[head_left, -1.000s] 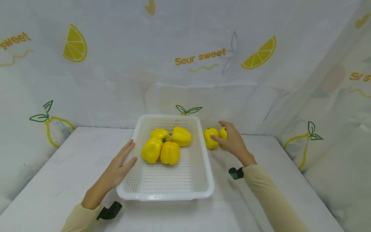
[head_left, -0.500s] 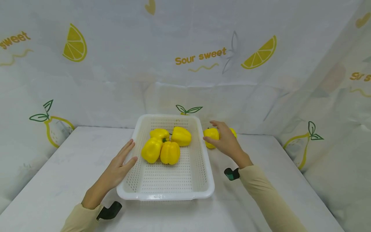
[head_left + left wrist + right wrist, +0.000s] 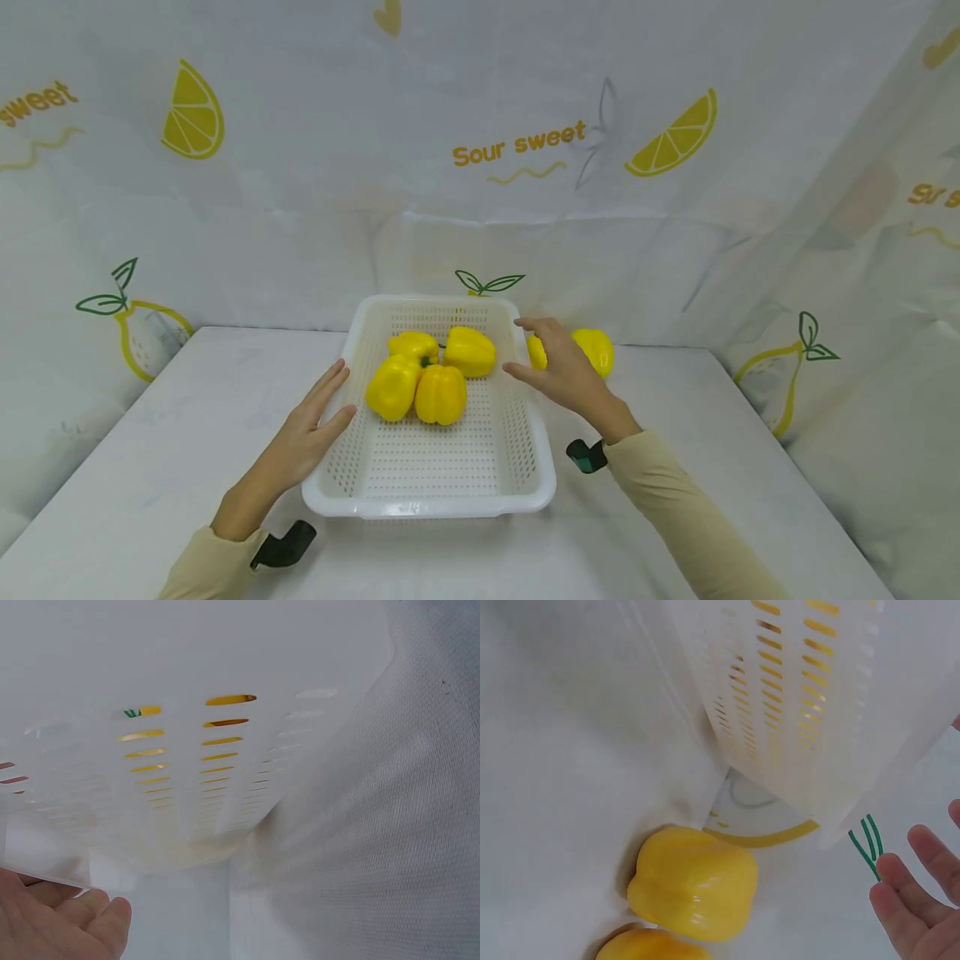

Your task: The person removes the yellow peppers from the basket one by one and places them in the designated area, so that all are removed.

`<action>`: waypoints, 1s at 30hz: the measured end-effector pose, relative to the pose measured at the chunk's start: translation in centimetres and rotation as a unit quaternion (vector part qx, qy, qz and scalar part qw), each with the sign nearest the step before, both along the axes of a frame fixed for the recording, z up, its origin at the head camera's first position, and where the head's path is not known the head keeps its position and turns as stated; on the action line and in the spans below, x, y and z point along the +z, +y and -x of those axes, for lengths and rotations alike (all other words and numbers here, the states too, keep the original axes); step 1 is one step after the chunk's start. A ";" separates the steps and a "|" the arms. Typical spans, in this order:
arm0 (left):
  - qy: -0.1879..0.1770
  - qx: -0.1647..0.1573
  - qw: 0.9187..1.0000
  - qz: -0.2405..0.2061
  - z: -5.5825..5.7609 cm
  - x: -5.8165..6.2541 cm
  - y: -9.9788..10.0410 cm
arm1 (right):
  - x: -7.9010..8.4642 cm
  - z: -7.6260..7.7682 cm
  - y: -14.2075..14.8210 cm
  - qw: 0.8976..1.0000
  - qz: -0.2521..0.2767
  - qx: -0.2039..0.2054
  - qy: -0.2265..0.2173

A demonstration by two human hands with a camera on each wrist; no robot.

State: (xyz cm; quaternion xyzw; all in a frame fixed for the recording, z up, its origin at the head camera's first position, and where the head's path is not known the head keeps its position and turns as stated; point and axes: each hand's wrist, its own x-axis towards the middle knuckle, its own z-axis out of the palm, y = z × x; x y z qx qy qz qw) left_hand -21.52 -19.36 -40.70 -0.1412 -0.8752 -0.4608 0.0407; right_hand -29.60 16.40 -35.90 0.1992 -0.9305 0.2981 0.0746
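A white perforated plastic basket [image 3: 427,507] stands on the table with several yellow bell peppers [image 3: 441,395] grouped in its far half. Along its left rim lies my left hand [image 3: 296,442], fingers straight; in the left wrist view the fingertips [image 3: 109,922] touch the rim from below. My right hand [image 3: 558,367] hovers at the far right rim, thumb and fingers spread, holding nothing. Behind it, outside the basket, sit two more yellow bell peppers [image 3: 595,350], one mostly hidden in the head view. The right wrist view shows a whole yellow pepper [image 3: 694,883] and part of another.
A white table [image 3: 697,467] carries everything. Its back edge meets a white curtain [image 3: 300,183] printed with lemons and lettering, which also hangs at both sides. Black straps [image 3: 285,546] show at both wrists.
My right hand has moved left from above the loose peppers to the basket's right rim, uncovering the farther right pepper. The left hand, basket and peppers stay in place.
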 end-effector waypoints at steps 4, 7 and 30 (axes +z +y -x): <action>-0.001 0.000 1.000 0.002 0.0 0.0 0.0 | -0.2 -0.2 -0.8 1.000 -0.005 0.018 0.014; -0.001 0.000 1.000 0.002 0.0 0.0 0.0 | -0.3 -0.3 -1.4 0.999 -0.013 0.028 0.021; 0.001 -0.001 1.000 0.007 0.1 0.1 -0.1 | -2.0 -1.3 -5.0 0.990 -0.081 0.109 0.033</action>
